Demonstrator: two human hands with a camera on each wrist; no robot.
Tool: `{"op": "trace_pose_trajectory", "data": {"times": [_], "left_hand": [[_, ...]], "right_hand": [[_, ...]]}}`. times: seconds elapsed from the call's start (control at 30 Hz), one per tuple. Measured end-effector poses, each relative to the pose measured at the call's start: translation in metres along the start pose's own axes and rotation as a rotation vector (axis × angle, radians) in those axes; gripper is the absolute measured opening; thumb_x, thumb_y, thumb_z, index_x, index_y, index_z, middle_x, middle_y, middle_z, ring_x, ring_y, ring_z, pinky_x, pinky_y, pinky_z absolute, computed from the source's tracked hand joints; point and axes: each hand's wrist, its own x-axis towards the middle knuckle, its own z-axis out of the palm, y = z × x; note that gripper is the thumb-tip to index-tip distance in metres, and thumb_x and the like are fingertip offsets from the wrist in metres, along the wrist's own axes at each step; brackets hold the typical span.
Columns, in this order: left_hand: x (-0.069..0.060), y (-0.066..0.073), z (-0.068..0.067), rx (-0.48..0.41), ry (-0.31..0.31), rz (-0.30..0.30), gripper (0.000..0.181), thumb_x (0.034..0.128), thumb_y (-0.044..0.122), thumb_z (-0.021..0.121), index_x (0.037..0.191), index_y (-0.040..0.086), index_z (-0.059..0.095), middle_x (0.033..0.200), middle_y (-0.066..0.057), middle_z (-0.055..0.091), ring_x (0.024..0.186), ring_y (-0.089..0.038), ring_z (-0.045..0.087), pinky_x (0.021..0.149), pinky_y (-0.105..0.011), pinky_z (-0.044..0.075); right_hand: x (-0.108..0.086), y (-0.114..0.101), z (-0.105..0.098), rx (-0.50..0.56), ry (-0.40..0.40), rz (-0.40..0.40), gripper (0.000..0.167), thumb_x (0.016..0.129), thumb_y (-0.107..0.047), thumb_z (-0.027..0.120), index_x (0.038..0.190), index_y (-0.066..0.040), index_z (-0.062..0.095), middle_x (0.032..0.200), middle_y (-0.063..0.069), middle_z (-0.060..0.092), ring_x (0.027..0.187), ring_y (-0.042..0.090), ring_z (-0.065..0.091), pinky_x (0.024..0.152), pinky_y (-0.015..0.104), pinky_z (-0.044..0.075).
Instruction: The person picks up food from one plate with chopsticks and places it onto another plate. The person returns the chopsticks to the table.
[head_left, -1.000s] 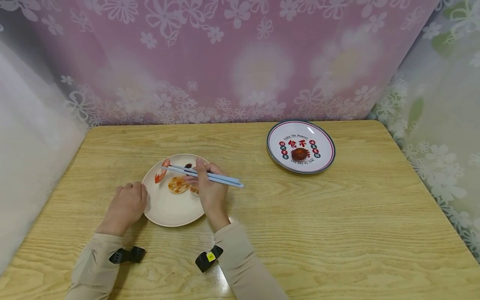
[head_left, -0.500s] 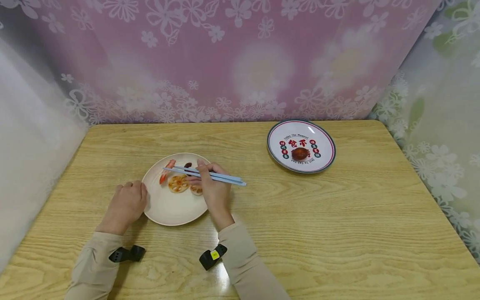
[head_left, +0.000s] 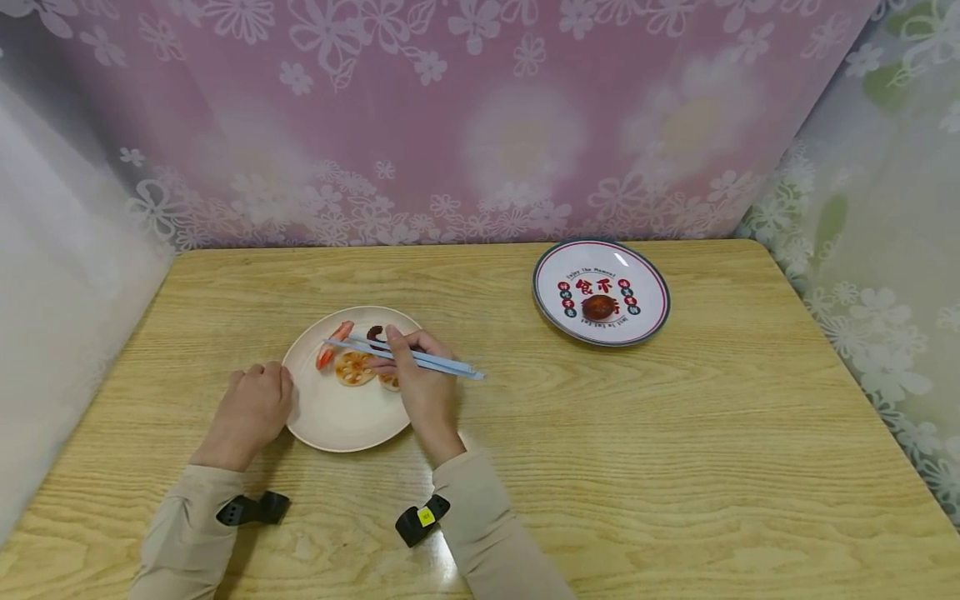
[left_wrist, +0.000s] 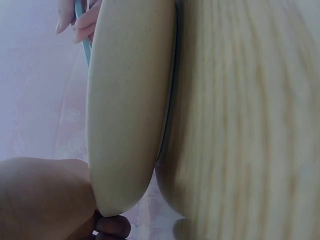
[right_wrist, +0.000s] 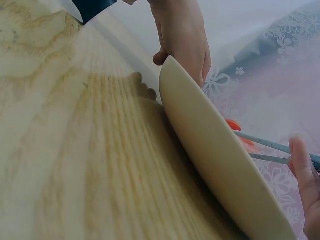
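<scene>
R hand (head_left: pixel 427 387) grips 2 slim blue chopsticks (head_left: pixel 453 368), tips at 1 orange-red shrimp (head_left: pixel 326 358) nr 2 round, holed lotus-root slices (head_left: pixel 354 369) on 1 smooth cream plate (head_left: pixel 345 425). L hand (head_left: pixel 253 408) grips plate's rim.

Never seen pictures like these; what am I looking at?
No machine here, just a person's two bare hands. The wide picture comes from a camera worn on the head, the tilted close ones from cameras on the wrists. On the wooden table stand a patterned plate bearing a brown piece and a cream plate bearing lotus slices, a reddish piece and a dark piece. The left hand holds the cream plate's rim; the right hand holds blue chopsticks, their tips at the reddish piece.
</scene>
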Motion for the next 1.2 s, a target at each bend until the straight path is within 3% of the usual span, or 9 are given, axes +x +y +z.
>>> {"op": "trace_pose_trajectory", "data": {"times": [0.1,0.37,0.53,0.67,0.8,0.97,1.2], "left_hand": [[-0.001,-0.001,0.0,-0.002,0.013,0.01,0.036,0.1006,0.01,0.029,0.092,-0.016,0.052,0.088,-0.034,0.056,0.09,-0.05,0.054,0.084,-0.057,0.038],[-0.002,-0.003,0.001,-0.012,0.046,0.033,0.035,0.1002,0.01,0.03,0.091,-0.016,0.052,0.085,-0.034,0.056,0.088,-0.05,0.054,0.081,-0.056,0.037],[-0.002,-0.001,0.001,-0.013,0.033,0.028,0.035,0.1005,0.01,0.03,0.092,-0.016,0.053,0.087,-0.034,0.056,0.09,-0.05,0.054,0.082,-0.056,0.037],[-0.001,0.001,-0.001,-0.006,0.001,0.01,0.036,0.1014,0.011,0.03,0.095,-0.016,0.053,0.09,-0.034,0.057,0.092,-0.05,0.054,0.085,-0.057,0.037],[-0.001,0.001,-0.001,-0.005,0.001,0.011,0.036,0.1014,0.01,0.029,0.094,-0.016,0.052,0.087,-0.034,0.056,0.089,-0.05,0.054,0.086,-0.057,0.037],[-0.002,0.001,-0.002,-0.009,0.031,0.032,0.035,0.1007,0.008,0.03,0.09,-0.016,0.052,0.084,-0.034,0.056,0.087,-0.051,0.055,0.083,-0.057,0.038],[-0.003,0.001,-0.001,-0.011,0.041,0.032,0.034,0.1004,0.008,0.03,0.088,-0.016,0.052,0.084,-0.033,0.056,0.086,-0.051,0.055,0.082,-0.057,0.038]], "right_hand": [[-0.002,0.001,0.003,-0.015,-0.011,0.003,0.027,0.095,-0.006,0.061,0.087,0.019,0.057,0.086,0.033,0.066,0.068,0.048,0.067,0.061,0.051,0.056],[-0.008,0.002,0.006,0.016,-0.038,0.015,0.028,0.094,-0.009,0.063,0.088,0.018,0.057,0.088,0.03,0.067,0.068,0.044,0.068,0.06,0.037,0.058],[-0.007,-0.004,0.006,-0.005,-0.055,0.022,0.025,0.094,-0.007,0.062,0.089,0.017,0.059,0.093,0.027,0.068,0.068,0.042,0.069,0.061,0.037,0.058],[-0.005,-0.009,0.004,-0.043,-0.05,-0.001,0.021,0.094,-0.004,0.061,0.088,0.017,0.059,0.094,0.026,0.069,0.067,0.045,0.067,0.061,0.045,0.057],[-0.002,-0.017,0.001,-0.084,-0.016,-0.034,0.023,0.094,-0.008,0.063,0.085,0.013,0.061,0.082,0.029,0.068,0.062,0.043,0.067,0.056,0.052,0.055],[0.0,-0.024,-0.003,-0.085,0.023,-0.054,0.025,0.093,-0.01,0.064,0.083,0.012,0.062,0.076,0.033,0.065,0.059,0.04,0.068,0.054,0.047,0.056],[-0.002,-0.027,-0.004,-0.1,-0.086,0.018,0.024,0.093,-0.009,0.064,0.083,0.012,0.061,0.078,0.033,0.064,0.062,0.039,0.069,0.058,0.045,0.057]]}}
